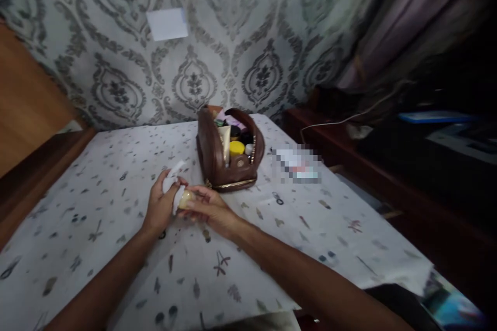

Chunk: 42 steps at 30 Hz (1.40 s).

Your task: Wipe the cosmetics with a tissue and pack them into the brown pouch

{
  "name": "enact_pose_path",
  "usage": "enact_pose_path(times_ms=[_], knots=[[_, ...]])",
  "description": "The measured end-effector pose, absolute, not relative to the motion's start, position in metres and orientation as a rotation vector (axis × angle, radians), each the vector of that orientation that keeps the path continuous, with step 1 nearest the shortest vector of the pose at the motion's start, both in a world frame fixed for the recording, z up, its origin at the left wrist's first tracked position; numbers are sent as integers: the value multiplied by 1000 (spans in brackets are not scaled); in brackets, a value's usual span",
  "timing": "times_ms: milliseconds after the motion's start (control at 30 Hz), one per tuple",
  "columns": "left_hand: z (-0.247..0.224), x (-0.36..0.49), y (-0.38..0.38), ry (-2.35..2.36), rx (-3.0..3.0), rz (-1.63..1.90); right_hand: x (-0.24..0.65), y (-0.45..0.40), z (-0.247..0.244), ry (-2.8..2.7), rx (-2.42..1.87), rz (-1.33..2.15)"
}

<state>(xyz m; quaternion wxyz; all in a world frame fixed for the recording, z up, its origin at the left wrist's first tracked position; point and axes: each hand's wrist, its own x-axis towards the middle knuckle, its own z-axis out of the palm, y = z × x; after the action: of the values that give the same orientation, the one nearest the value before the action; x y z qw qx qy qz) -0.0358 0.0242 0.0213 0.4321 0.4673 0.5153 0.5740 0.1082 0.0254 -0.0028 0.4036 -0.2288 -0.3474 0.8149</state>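
The bag (212,155) is brown, the tissue (170,183) white, the held object (186,199) pale yellow; muted motifs dot the white tablecloth (112,201), grey damask the wallpaper (217,62).

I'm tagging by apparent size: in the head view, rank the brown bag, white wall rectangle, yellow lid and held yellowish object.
1. Brown bag
2. White wall rectangle
3. Unsure: yellow lid and yellowish object look alike; the object is nearer the camera and partly covered.
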Motion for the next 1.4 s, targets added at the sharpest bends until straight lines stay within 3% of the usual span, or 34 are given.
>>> enact_pose_path(times_ms=[233,500,700,967,1167,1400], knots=[[23,-37,26,1213,854,1562,110,24,0,-765,-473,2110],[19,-35,2,1215,1907,1192,112,28,-4,-619,-538,2089],[23,-33,1,1350,2125,1252,110,23,-1,-665,-547,2116],[22,-37,3,1395,1567,1379,110,21,-1,-635,-533,2211],[15,-39,12,1160,1130,1421,111,20,1,-633,-528,2265],[21,-39,9,1021,1221,1174,110,21,-2,-474,-560,2225]])
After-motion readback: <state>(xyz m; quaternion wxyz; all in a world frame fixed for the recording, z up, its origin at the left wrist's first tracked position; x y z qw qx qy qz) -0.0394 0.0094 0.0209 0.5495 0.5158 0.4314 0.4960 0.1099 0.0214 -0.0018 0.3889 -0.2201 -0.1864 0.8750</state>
